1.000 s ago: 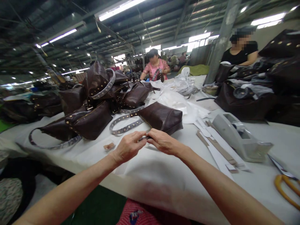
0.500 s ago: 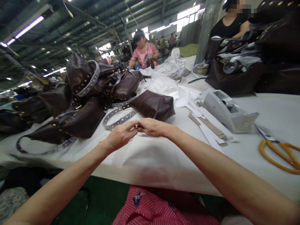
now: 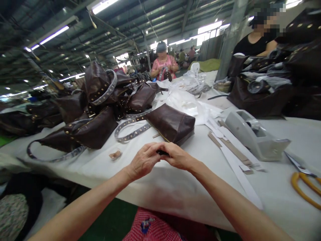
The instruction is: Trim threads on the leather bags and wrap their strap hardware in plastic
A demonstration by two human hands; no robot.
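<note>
My left hand [image 3: 144, 160] and my right hand [image 3: 177, 155] meet over the white table [image 3: 160, 187], fingers pinched together on a small dark piece [image 3: 162, 153] that is mostly hidden between them. Just beyond my hands lies a dark brown leather bag [image 3: 173, 123] with a gold zipper edge and a studded strap [image 3: 130, 132] trailing to its left. The piece may be the bag's zipper pull, but I cannot tell.
A heap of brown studded bags [image 3: 100, 100] fills the left of the table. A grey tape dispenser [image 3: 255, 135], paper strips [image 3: 233, 154] and yellow-handled scissors [image 3: 304, 185] lie at the right. White wrapping paper [image 3: 185, 102] lies behind. Two other people work at the far end.
My hands have drawn slightly toward me, away from the bag, still pinched together. The camera view shifted; the bag and tools have not moved.
</note>
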